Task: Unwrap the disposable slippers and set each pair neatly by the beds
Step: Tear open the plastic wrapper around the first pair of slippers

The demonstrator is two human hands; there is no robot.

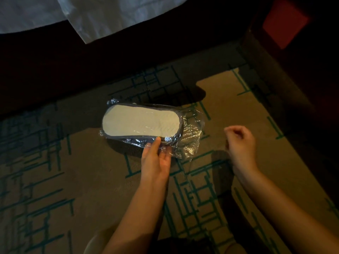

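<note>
A pair of disposable slippers (142, 123) sits above the carpet (55, 180) near the middle of the scene, sealed in a crinkled clear plastic wrapper (189, 142) that catches glints of light. The flat, pale oval sole faces up, faintly ridged and edged with dark fabric. The left hand (156, 158) grips the near edge of the pack, thumb on top and fingers curled under the loose film. The right hand (240, 142) hovers to the right, well apart from the pack, fingers loosely curled inward and holding nothing that can be made out. The carpet is short-piled tan with thin teal line patterns. At the far left, white bed linen (88, 17) drapes over a dark bed base.
</note>
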